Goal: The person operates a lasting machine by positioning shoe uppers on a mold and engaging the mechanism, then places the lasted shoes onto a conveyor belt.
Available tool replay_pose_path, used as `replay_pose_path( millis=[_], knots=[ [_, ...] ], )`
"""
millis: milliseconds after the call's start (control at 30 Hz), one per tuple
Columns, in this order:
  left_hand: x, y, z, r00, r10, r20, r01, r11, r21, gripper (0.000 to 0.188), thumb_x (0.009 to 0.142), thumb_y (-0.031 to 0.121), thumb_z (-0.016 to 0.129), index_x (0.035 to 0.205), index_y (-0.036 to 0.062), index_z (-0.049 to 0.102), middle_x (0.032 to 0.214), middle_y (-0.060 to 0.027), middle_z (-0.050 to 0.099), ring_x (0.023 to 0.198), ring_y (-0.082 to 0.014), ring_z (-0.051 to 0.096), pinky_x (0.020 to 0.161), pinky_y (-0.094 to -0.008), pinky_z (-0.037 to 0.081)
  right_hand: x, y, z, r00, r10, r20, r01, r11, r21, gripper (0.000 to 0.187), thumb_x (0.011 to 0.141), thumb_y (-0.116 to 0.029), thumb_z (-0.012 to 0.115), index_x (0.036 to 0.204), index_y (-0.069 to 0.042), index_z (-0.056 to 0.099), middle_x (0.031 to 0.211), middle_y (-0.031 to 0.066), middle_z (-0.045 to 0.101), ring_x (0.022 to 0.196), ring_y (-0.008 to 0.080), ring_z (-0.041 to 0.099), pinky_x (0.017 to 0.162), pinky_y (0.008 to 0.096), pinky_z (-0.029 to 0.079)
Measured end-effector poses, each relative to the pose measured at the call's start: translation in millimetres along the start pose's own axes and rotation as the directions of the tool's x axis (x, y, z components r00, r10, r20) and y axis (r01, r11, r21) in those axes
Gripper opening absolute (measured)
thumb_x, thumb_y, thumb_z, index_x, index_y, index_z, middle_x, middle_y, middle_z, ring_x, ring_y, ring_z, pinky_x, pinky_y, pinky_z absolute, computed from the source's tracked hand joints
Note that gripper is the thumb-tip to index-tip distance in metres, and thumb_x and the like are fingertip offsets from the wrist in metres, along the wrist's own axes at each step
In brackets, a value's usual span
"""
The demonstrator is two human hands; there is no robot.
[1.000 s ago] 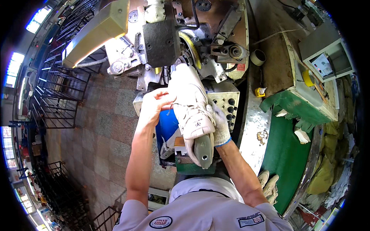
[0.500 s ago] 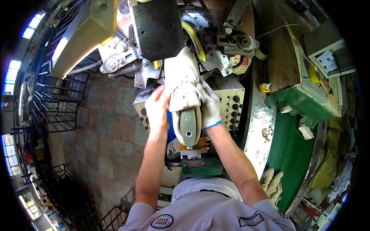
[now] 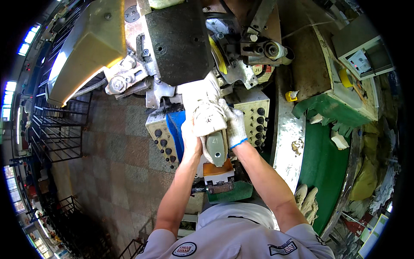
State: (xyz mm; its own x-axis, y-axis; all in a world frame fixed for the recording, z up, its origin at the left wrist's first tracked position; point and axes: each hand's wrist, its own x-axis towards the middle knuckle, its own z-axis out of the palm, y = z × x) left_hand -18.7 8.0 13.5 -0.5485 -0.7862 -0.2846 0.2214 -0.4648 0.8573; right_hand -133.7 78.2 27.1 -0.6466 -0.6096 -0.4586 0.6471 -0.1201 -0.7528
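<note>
A cream shoe upper [image 3: 208, 115] on a grey-green shoe last [image 3: 215, 149] is held between my two hands, its toe end pointing away from me and partly hidden under the machine's black plate [image 3: 177, 47]. My bare left hand [image 3: 190, 137] is closed against the upper's left side, with most of its fingers out of sight behind it. On the other side my right hand [image 3: 235, 126], in a white knit glove with a blue cuff edge, grips the upper near its opening. Below the last's heel is an orange-brown block [image 3: 217, 168] on a metal bracket.
Control boxes with black knobs flank the work, one at right [image 3: 250, 113] and one at left [image 3: 160, 140]. A yellowish metal guard [image 3: 88, 47] hangs at upper left. At right runs a green conveyor belt [image 3: 321, 166] carrying cream shoes [image 3: 307, 200]. Black racks [image 3: 60, 129] stand far left.
My left hand has closed in from loosely beside the upper to press on its side. The heel of the last has swung slightly right. My right hand keeps its grip.
</note>
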Motion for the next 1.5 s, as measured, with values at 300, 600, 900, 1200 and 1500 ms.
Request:
replay_pose_path(
  millis=[300,600,900,1200,1500],
  knots=[
    [-4,-14,-27,0.995,0.030,0.096,-0.032,0.999,0.024,0.063,0.109,0.048,0.041,0.136,-0.0074,0.054,0.128,-0.0148,0.066,0.111,-0.0196,0.065,0.095,-0.0325,0.050,-16,-12,-32,0.978,-0.208,0.020,0.205,0.938,-0.279,0.043,0.103,-0.035,0.061,0.120,0.004,0.071,0.107,0.0103,0.073,0.092,0.0152,0.065,0.081,0.0310,0.054],
    [-136,-169,-169,0.944,-0.017,0.329,-0.328,0.045,0.944,0.092,0.065,0.014,0.080,0.142,-0.0107,0.037,0.138,-0.0279,0.048,0.124,-0.0435,0.053,0.106,-0.0493,0.043,-115,-9,-240,0.977,0.064,-0.204,-0.053,0.997,0.059,0.054,0.105,-0.036,0.037,0.140,0.003,0.049,0.128,0.0239,0.063,0.105,0.0352,0.069,0.081,0.0432,0.058],
    [-158,-30,-181,0.975,-0.220,-0.005,0.151,0.652,0.743,0.050,0.079,0.012,0.080,0.125,0.0003,0.065,0.103,-0.0085,0.076,0.092,-0.0197,0.071,0.085,-0.0342,0.055,-153,-37,-172,0.996,-0.062,-0.066,0.057,0.996,-0.073,0.059,0.098,-0.030,0.067,0.137,0.011,0.051,0.117,0.0227,0.068,0.098,0.0327,0.072,0.078,0.0392,0.062],
    [-212,14,-94,0.956,-0.212,0.204,0.157,0.954,0.255,0.051,0.084,0.010,0.077,0.129,-0.0068,0.061,0.117,-0.0178,0.070,0.102,-0.0280,0.070,0.085,-0.0364,0.057,-199,-26,-85,0.873,-0.201,0.444,-0.010,0.903,0.429,0.098,0.083,-0.054,0.076,0.153,0.002,0.036,0.143,0.0227,0.055,0.127,0.0351,0.059,0.112,0.0476,0.043],
    [-141,64,26,0.877,0.478,0.037,-0.299,0.484,0.822,0.039,0.103,0.023,0.061,0.131,-0.0037,0.062,0.112,-0.0112,0.071,0.099,-0.0180,0.066,0.087,-0.0318,0.052,-243,-136,-375,0.932,-0.216,-0.290,0.179,0.972,-0.150,0.059,0.082,-0.039,0.078,0.122,0.003,0.067,0.095,0.0092,0.073,0.080,0.0144,0.068,0.073,0.0301,0.055]
  ],
)
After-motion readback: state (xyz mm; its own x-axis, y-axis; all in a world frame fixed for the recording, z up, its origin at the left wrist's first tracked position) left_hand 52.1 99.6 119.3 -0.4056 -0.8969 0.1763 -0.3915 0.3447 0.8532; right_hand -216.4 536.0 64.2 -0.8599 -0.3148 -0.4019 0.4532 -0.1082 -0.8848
